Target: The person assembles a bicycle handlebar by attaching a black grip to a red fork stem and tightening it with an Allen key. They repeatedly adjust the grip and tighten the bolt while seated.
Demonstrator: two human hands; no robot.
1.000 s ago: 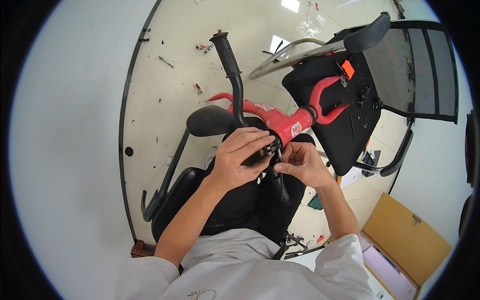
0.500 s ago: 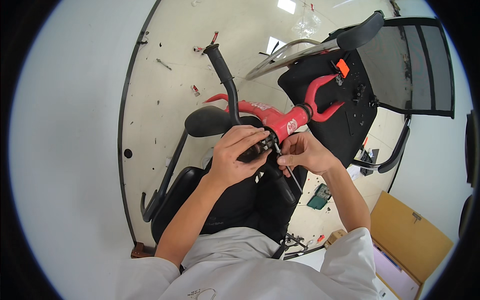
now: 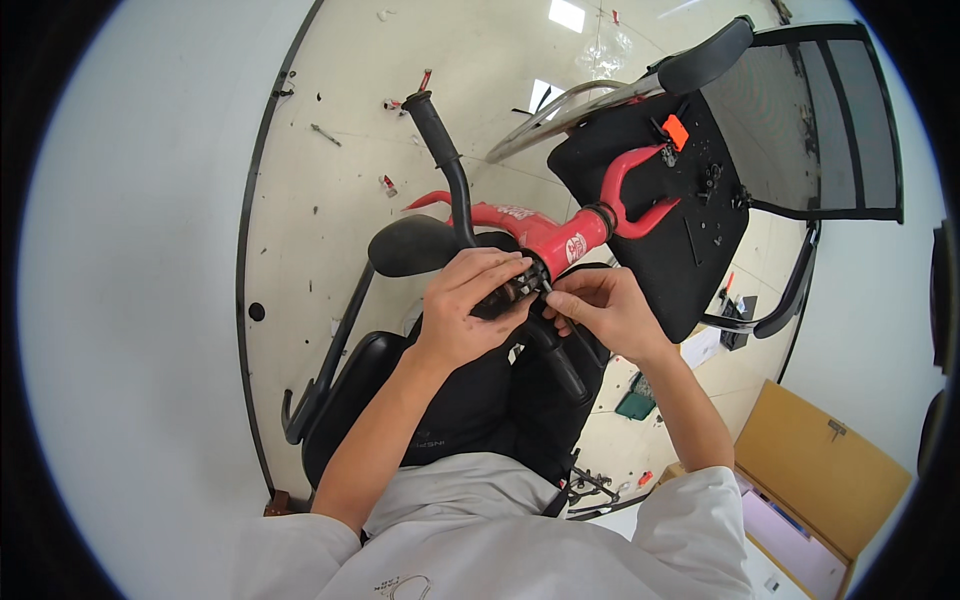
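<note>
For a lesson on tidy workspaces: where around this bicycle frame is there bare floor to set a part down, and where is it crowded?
Bare pale floor lies between the black curved table edge and the black handlebar, with only small scattered bits. It is crowded around the red bicycle frame, where the left hand and right hand meet, and beside the black mesh chair.

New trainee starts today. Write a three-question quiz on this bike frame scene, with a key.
1. True or false: both hands meet at the black stem clamp of the red bike frame.
2. Which hand wraps around the clamp from above? A) left hand B) right hand
3. What does the frame's red fork rest on?

Key:
1. True.
2. A; the right hand pinches a small part beside it.
3. The black seat of the office chair lying tipped on the floor.
</note>
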